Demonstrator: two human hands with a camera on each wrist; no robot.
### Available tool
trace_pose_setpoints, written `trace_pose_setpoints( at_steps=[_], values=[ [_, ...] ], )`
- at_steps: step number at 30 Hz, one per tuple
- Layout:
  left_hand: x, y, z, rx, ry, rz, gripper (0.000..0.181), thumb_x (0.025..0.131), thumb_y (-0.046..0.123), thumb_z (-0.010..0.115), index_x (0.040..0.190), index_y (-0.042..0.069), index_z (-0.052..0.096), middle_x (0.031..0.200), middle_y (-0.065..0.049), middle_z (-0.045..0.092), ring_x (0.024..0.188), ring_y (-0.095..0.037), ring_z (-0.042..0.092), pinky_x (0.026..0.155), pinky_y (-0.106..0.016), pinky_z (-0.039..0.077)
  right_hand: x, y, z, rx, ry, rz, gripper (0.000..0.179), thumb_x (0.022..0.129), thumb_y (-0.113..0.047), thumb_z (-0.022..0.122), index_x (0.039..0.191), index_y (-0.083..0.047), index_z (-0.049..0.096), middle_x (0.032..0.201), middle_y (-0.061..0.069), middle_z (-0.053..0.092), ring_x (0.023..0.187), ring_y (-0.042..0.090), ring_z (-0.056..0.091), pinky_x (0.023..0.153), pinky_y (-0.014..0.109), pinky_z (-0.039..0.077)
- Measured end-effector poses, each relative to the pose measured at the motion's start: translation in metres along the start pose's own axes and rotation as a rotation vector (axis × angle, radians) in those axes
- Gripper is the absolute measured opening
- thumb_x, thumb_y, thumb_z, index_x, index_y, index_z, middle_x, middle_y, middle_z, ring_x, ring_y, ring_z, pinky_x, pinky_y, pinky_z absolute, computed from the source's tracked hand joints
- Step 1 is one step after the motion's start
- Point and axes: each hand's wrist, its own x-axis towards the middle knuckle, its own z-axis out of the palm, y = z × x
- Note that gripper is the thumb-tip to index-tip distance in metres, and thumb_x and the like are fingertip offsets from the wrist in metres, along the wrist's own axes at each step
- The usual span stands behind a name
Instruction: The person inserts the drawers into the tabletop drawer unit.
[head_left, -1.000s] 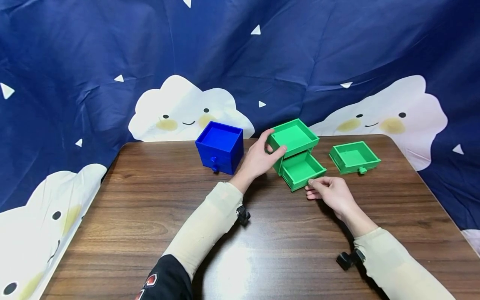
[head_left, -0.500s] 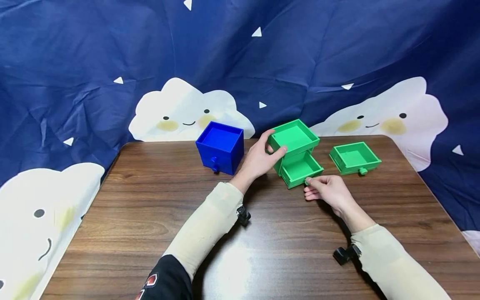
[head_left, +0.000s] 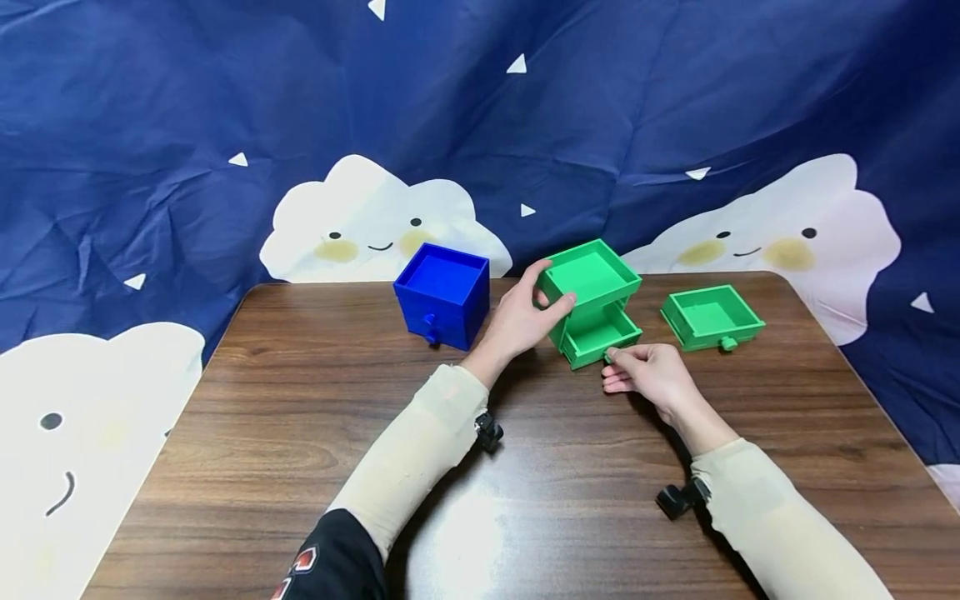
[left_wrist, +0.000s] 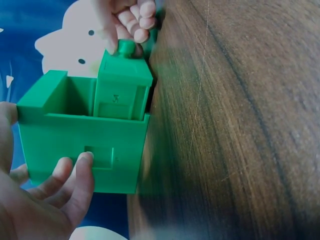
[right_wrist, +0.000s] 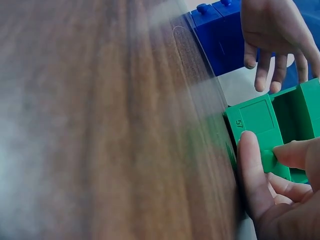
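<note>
Embossed characters, turned sideways, mark the drawer (head_left: 598, 333) of a small green cabinet (head_left: 588, 275); in the right wrist view they look like 57, and in the left wrist view they are too soft to confirm. Half a second ago the drawer stuck out further; now more of it sits inside the cabinet's lower opening, and the right hand (head_left: 651, 375) has moved in with it. The left hand (head_left: 519, 315) has kept its place. Its fingers are spread wide, gripping the cabinet's left side, thumb near the front corner. The right hand's fingers are narrow, pinching the drawer's round knob (right_wrist: 269, 160). A second green drawer, the loose one (head_left: 711, 318), lies to the right, apart from the cabinet, its knob facing the person. To the left, near the left hand, stands a blue box (head_left: 450, 317) with two knobs. Everything rests toward the far edge of a brown wood-grain bench (head_left: 315, 433), which shines with reflected light. Behind hangs a creased navy curtain (head_left: 420, 83) printed with smiling white clouds (head_left: 378, 208) and small white triangles (head_left: 517, 64).
</note>
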Motion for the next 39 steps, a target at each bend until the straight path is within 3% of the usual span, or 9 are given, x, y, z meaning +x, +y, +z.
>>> trace_pose_setpoints(
  at_steps=[13, 39],
  values=[
    [0.000, 0.001, 0.001, 0.006, -0.002, -0.005, 0.071, 0.102, 0.047, 0.070, 0.164, 0.025, 0.043, 0.108, -0.010, 0.066, 0.089, -0.019, 0.059, 0.078, -0.029, 0.046, 0.008, -0.005, 0.003, -0.021, 0.012, -0.001, 0.047, 0.112, -0.014, 0.056, 0.136, 0.027, 0.054, 0.081, 0.003, 0.078, 0.069, 0.007, 0.078, 0.074, 0.026, 0.065],
    [0.001, 0.000, 0.001, 0.022, 0.000, 0.008, 0.072, 0.101, 0.047, 0.070, 0.164, 0.024, 0.043, 0.110, -0.015, 0.069, 0.089, -0.019, 0.060, 0.078, -0.029, 0.047, 0.032, -0.011, 0.011, -0.016, 0.016, -0.003, 0.049, 0.113, -0.017, 0.056, 0.135, 0.026, 0.055, 0.078, 0.003, 0.076, 0.066, 0.007, 0.076, 0.071, 0.027, 0.065]
  ],
)
